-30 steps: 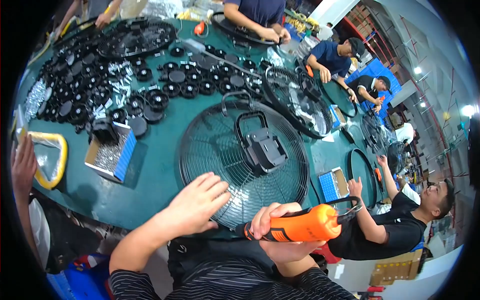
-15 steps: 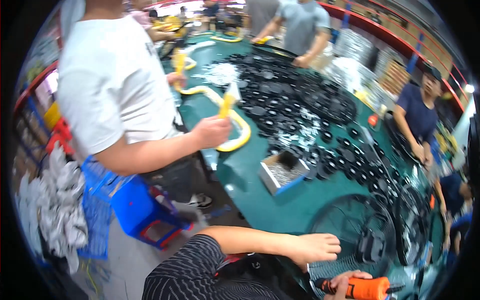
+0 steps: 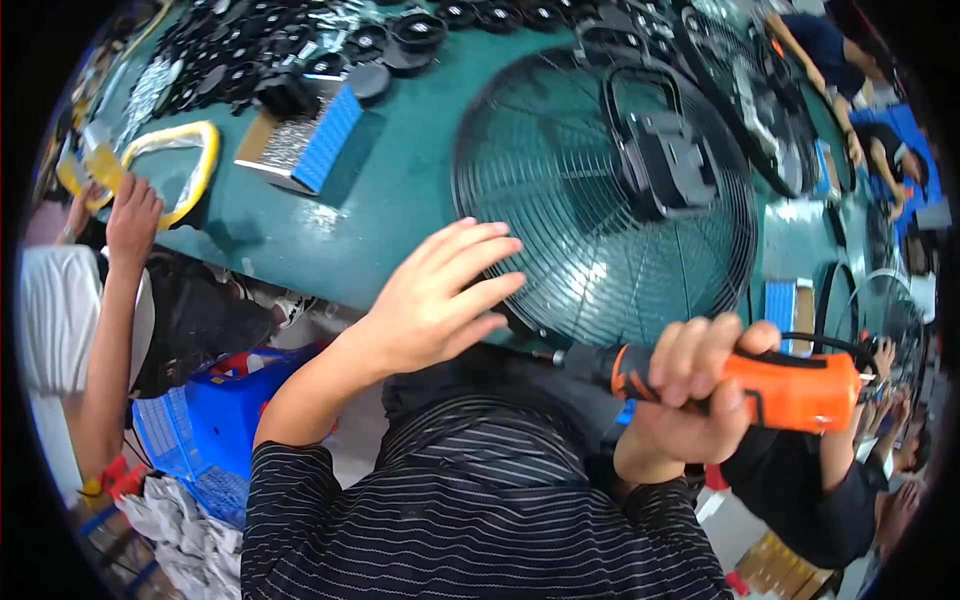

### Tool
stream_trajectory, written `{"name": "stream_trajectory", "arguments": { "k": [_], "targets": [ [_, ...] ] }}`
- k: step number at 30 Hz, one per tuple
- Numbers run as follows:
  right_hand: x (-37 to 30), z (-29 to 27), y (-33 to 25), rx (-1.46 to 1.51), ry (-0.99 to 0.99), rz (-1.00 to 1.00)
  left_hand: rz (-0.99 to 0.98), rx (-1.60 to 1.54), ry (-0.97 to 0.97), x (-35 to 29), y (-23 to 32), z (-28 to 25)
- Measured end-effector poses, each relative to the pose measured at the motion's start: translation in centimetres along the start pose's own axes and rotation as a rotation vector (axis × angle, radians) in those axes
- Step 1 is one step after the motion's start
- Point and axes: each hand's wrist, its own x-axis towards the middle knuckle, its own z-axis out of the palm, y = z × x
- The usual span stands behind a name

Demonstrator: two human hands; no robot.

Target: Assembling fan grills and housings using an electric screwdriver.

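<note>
As is shown in the head view, an orange and black electric screwdriver (image 3: 800, 390) is gripped by the right hand (image 3: 705, 385), whose fingers and thumb are wrapped around its body. It is held sideways, with its bit (image 3: 558, 357) pointed to the left just off the near rim of a black wire fan guard (image 3: 545, 250); no screw is seen at the tip. The left hand (image 3: 430, 300) is held with fingers spread and nothing grasped. Its fingertips are seen over the guard's left edge, though whether the wires are touched cannot be told from this steep angle.

The guard is laid flat on the green desk (image 3: 410, 170), and a black bracket (image 3: 672, 165) is set right of its middle. To the guard's left, well apart, a blue-sided carton (image 3: 333, 140) is filled with small metal fasteners (image 3: 288, 145).

For good handling, the guard is best steadied at its rim by the left hand, with fingers kept clear of the bit. The screwdriver is best brought upright and square before any power is applied, and its looped cable (image 3: 822, 341) should be kept from being snagged.
</note>
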Motion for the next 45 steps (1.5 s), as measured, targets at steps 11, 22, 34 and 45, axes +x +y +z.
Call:
{"name": "stream_trajectory", "arguments": {
  "k": [11, 22, 34, 45],
  "targets": [
    [1.0, -8.1, -1.4, 0.371, 0.240, 0.100, 0.496, 0.231, -0.186, 1.9, 2.5, 1.4],
    [1.9, -8.8, -0.7, 0.208, 0.182, 0.285, 0.917, 0.447, -0.479, 6.0, 3.5, -0.8],
    [2.0, -7.9, -1.3, 0.022, 0.090, 0.424, 1.091, 0.460, -0.496, 6.9, 3.5, 0.2],
    [2.0, -7.5, -1.5, 0.057, 0.110, 0.429, 1.104, 0.450, -0.438, 6.6, 3.4, 0.8]
  ]
}}
